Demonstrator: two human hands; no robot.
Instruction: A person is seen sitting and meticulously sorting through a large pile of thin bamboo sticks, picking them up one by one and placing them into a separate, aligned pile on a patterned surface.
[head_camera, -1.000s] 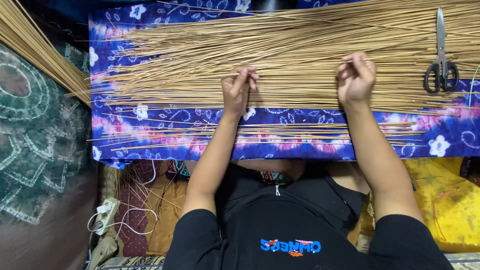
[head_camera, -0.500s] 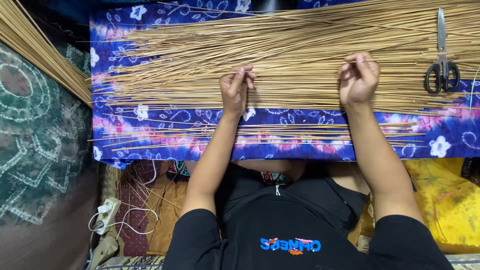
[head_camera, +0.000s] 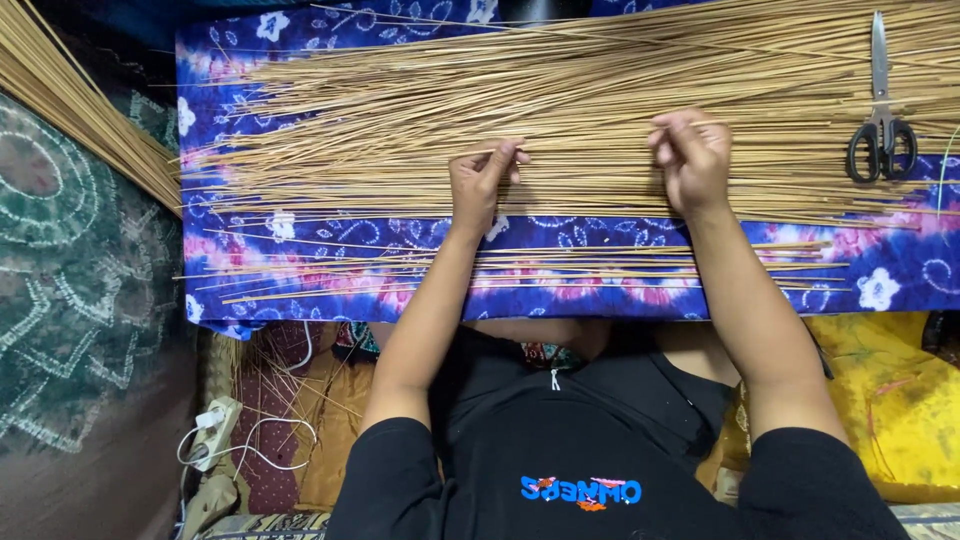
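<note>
sticks lie in a thick pale sheaf across the upper half of the frame, spread over the blue and pink flowered cloth that covers our lap. our left hand sits at centre frame on the lower edge of the sheaf, its fingers pinched narrow on a single thin stick. our right hand, a little to the right, rests on the sheaf too, fingers curled narrow on the same stick. a thinner row of sticks lies lower on the cloth. black-handled scissors rest on the sheaf at upper right, well apart from both hands.
</note>
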